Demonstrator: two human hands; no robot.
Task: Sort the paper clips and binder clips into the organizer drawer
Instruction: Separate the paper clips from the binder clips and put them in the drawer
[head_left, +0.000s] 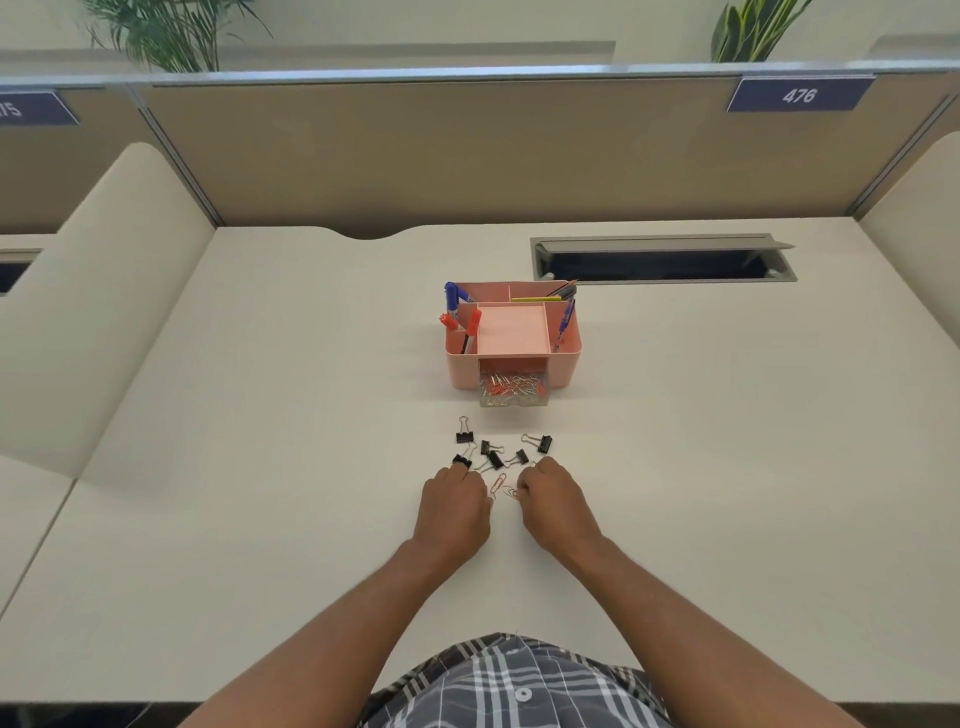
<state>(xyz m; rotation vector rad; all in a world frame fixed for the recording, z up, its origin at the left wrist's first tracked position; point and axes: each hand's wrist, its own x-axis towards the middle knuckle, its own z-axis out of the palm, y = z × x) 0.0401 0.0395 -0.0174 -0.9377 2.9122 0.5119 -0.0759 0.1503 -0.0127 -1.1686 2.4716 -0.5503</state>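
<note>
Your left hand (456, 506) rests on the white desk (260, 467), fingertips touching a black binder clip (462, 460). Your right hand (551, 499) is curled, pinching an orange paper clip (512, 492); another paper clip (498, 484) lies between your hands. More binder clips (506, 451) are scattered just beyond them. Farther back, the pink organizer (511, 332) holds pens (460, 317), and its clear drawer (513, 391) stands pulled out, full of paper clips.
</note>
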